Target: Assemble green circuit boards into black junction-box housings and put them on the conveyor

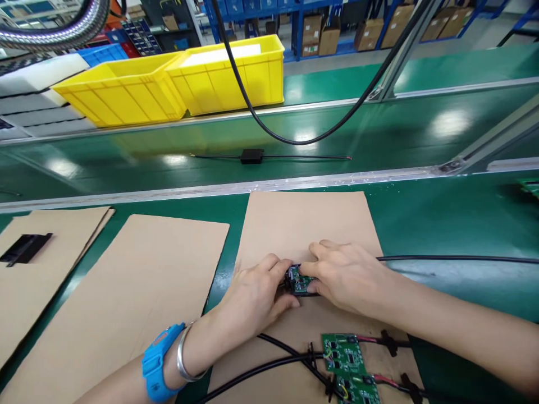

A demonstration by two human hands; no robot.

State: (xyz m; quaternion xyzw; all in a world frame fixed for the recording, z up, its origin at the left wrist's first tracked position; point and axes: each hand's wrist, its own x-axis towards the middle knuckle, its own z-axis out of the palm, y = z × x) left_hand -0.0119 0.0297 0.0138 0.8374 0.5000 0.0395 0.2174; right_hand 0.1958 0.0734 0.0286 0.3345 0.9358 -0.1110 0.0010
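A small green circuit board (300,281) in a black housing lies between my hands over a cardboard sheet (307,219). My left hand (263,289) grips its left end, thumb below and fingers above. From the right, my right hand (347,275) presses fingers and thumb onto the board's other end. A black cable (455,258) runs off to the right from behind my right hand. Nearer me lie a wired green circuit board (345,352) and, below it, a second one (360,389), both with black cables and red wires.
More cardboard sheets (168,269) lie at left, one bearing a black plastic part (25,248). Beyond the metal rail (202,193), a black box with wires (251,156) rests on the green surface. Yellow bins (236,76) stand behind. A black cable (269,130) hangs in a loop overhead.
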